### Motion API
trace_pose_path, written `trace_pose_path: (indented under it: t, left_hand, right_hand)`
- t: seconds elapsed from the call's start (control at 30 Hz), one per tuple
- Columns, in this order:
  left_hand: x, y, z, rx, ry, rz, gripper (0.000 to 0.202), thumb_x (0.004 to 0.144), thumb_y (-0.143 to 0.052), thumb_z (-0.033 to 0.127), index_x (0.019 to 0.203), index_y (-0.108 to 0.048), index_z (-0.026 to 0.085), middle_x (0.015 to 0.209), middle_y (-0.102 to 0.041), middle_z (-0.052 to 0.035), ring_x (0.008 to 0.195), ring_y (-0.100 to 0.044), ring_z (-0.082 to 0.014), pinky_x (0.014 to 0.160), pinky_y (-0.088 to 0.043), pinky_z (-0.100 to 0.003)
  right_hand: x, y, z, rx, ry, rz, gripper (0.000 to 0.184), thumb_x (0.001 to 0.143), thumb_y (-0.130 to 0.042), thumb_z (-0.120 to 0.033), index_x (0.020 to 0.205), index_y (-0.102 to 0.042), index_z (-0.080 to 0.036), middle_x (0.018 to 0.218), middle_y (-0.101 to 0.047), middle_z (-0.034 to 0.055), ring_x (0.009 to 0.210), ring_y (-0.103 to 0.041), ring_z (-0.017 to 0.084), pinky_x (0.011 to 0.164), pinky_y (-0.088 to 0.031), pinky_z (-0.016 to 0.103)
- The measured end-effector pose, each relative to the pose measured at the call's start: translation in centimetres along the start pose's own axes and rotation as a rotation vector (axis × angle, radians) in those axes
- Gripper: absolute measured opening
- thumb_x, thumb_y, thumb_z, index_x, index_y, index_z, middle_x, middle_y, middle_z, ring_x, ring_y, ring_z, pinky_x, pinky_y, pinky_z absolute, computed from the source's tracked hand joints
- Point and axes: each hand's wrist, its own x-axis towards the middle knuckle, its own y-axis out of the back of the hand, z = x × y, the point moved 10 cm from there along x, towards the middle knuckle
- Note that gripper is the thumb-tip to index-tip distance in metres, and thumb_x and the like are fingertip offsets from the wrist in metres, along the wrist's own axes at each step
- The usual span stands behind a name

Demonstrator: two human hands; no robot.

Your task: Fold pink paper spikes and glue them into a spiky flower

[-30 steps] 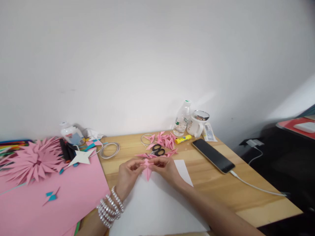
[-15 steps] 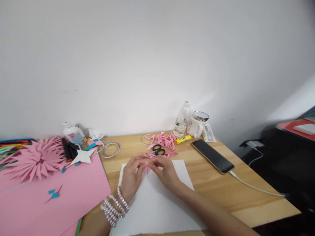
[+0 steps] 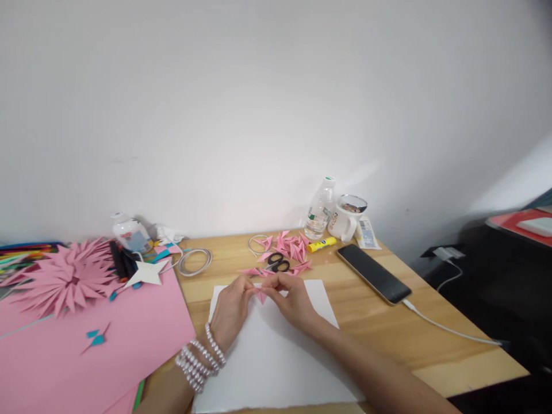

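Between my two hands is a small folded piece of pink paper [image 3: 261, 295], its pointed end facing down toward me. My left hand [image 3: 233, 302], with pearl bracelets at the wrist, pinches its left side. Thumb and fingers of my right hand [image 3: 290, 296] pinch the right side. Both hands are over a white sheet [image 3: 284, 368] on the wooden table. Just beyond them lie black-handled scissors [image 3: 278, 263] among several folded pink paper pieces [image 3: 295, 247]. The fingertips partly cover the held paper.
A yellow glue stick [image 3: 321, 245], water bottle [image 3: 318, 215], white mug [image 3: 346, 221] and phone [image 3: 374, 273] with a cable stand or lie right. At left are pink sheets [image 3: 142, 339], a spiky pink paper ornament [image 3: 71, 279], a white paper star [image 3: 147, 272] and a coiled cable [image 3: 195, 262].
My left fingers have slid slightly outward along the pink paper, so more of it shows between the hands. Both hands stay over the white sheet.
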Motion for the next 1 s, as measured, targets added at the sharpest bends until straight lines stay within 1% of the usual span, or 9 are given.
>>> trace_pose_path:
  t: [0.1, 0.2, 0.3, 0.43, 0.57, 0.63, 0.73, 0.87, 1.0]
  left_hand:
    - [-0.2, 0.1, 0.5, 0.103, -0.046, -0.006, 0.021, 0.086, -0.037, 0.026, 0.069, -0.047, 0.019, 0.058, -0.060, 0.0011, 0.049, -0.056, -0.0135, 0.049, -0.041, -0.023]
    - [-0.4, 0.8, 1.1, 0.126, -0.092, 0.053, 0.023, 0.087, -0.035, 0.026, 0.069, -0.049, 0.019, 0.061, -0.062, -0.0009, 0.051, -0.058, -0.0135, 0.050, -0.042, -0.023]
    - [-0.4, 1.0, 0.7, 0.056, -0.031, 0.080, 0.016, 0.084, -0.043, 0.028, 0.075, -0.052, 0.019, 0.060, -0.062, 0.0000, 0.052, -0.059, -0.0134, 0.052, -0.043, -0.024]
    - [-0.2, -0.1, -1.3, -0.367, 0.235, 0.013, 0.015, 0.076, -0.056, 0.033, 0.080, -0.054, 0.018, 0.064, -0.065, -0.0003, 0.056, -0.062, -0.0146, 0.054, -0.049, -0.025]
    - [-0.2, -0.4, -2.1, -0.764, 0.424, 0.058, 0.020, 0.069, -0.063, 0.032, 0.075, -0.055, 0.016, 0.082, -0.068, -0.0047, 0.068, -0.065, -0.0167, 0.065, -0.053, -0.029]
    - [-0.2, -0.4, -2.1, -0.821, 0.469, 0.068, 0.024, 0.066, -0.066, 0.031, 0.081, -0.055, 0.016, 0.078, -0.070, -0.0043, 0.067, -0.066, -0.0169, 0.066, -0.053, -0.030]
    - [-0.4, -0.2, -2.1, -0.819, 0.520, 0.074, 0.030, 0.065, -0.068, 0.030, 0.088, -0.055, 0.015, 0.070, -0.070, -0.0037, 0.064, -0.066, -0.0176, 0.064, -0.053, -0.029]
    - [-0.7, -0.6, -2.7, -0.835, 0.584, 0.075, 0.029, 0.062, -0.070, 0.028, 0.083, -0.058, 0.013, 0.068, -0.070, -0.0041, 0.062, -0.066, -0.0175, 0.065, -0.054, -0.029]
    - [-0.8, -1.2, -3.0, -0.887, 0.600, 0.044, 0.023, 0.062, -0.070, 0.027, 0.078, -0.061, 0.012, 0.069, -0.069, -0.0037, 0.062, -0.064, -0.0159, 0.064, -0.055, -0.029]
  right_hand:
    - [-0.1, -0.1, -0.4, -0.051, 0.029, -0.005, 0.012, 0.076, -0.055, -0.021, 0.065, -0.055, -0.017, 0.063, -0.058, 0.0007, 0.060, -0.054, 0.012, 0.055, -0.045, 0.023]
    - [-0.2, 0.0, -0.8, -0.092, 0.073, 0.016, 0.009, 0.078, -0.054, -0.024, 0.071, -0.055, -0.018, 0.067, -0.058, 0.0009, 0.061, -0.053, 0.012, 0.054, -0.045, 0.022]
    - [-0.3, 0.6, -1.4, -0.132, 0.155, 0.063, 0.012, 0.079, -0.054, -0.025, 0.068, -0.056, -0.019, 0.068, -0.057, 0.0021, 0.062, -0.053, 0.013, 0.052, -0.043, 0.023]
    - [-0.7, 0.9, -2.4, -0.258, 0.294, 0.088, 0.023, 0.082, -0.050, -0.022, 0.060, -0.057, -0.019, 0.066, -0.055, 0.0035, 0.058, -0.050, 0.012, 0.051, -0.040, 0.024]
    - [-0.8, 0.9, -2.3, -0.223, 0.311, 0.093, 0.014, 0.080, -0.054, -0.022, 0.068, -0.062, -0.021, 0.077, -0.058, 0.0049, 0.066, -0.055, 0.014, 0.057, -0.044, 0.026]
    - [-0.6, 0.9, -2.3, -0.170, 0.295, 0.098, 0.002, 0.074, -0.061, -0.024, 0.073, -0.063, -0.022, 0.084, -0.056, 0.0057, 0.079, -0.056, 0.017, 0.067, -0.047, 0.030]
    - [-0.1, 1.1, -1.4, 0.006, 0.174, 0.090, 0.016, 0.065, -0.070, -0.027, 0.078, -0.062, -0.021, 0.094, -0.051, 0.0071, 0.092, -0.053, 0.020, 0.072, -0.048, 0.032]
    - [0.3, 0.2, -0.1, 0.259, 0.033, 0.002, 0.019, 0.066, -0.069, -0.029, 0.078, -0.059, -0.020, 0.084, -0.053, 0.0042, 0.078, -0.055, 0.015, 0.064, -0.050, 0.026]
    - [0.3, -0.1, 0.6, 0.261, -0.033, -0.008, 0.016, 0.068, -0.065, -0.030, 0.074, -0.057, -0.018, 0.076, -0.055, 0.0024, 0.070, -0.055, 0.013, 0.062, -0.049, 0.025]
